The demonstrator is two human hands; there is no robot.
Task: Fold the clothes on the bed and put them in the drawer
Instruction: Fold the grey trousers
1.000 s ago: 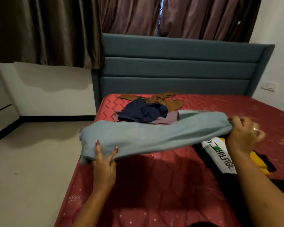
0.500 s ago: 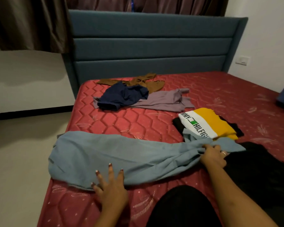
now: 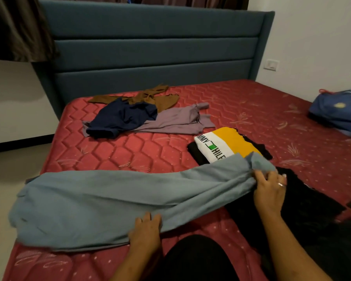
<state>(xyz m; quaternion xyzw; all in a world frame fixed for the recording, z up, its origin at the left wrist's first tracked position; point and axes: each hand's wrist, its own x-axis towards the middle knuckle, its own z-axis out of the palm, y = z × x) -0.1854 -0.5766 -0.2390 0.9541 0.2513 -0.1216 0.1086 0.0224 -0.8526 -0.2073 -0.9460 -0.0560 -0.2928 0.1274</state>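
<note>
Fingertips of left hand (image 3: 145, 234) under garment (image 3: 93, 201)

The blue-grey garment (image 3: 101, 203) hides the fingertips of the left hand (image 3: 145, 235).

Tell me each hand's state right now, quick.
Left hand: at the near edge of the blue-grey garment, fingertips hidden under it; grip cannot be told.
Right hand: closed, gripping the garment's bunched end.

Teal padded headboard (image 3: 150, 47), dark curtains (image 3: 18, 27) above, white walls (image 3: 312, 37), wall switch (image 3: 271, 65), pale floor (image 3: 8, 169), black skirting (image 3: 16, 146).
</note>
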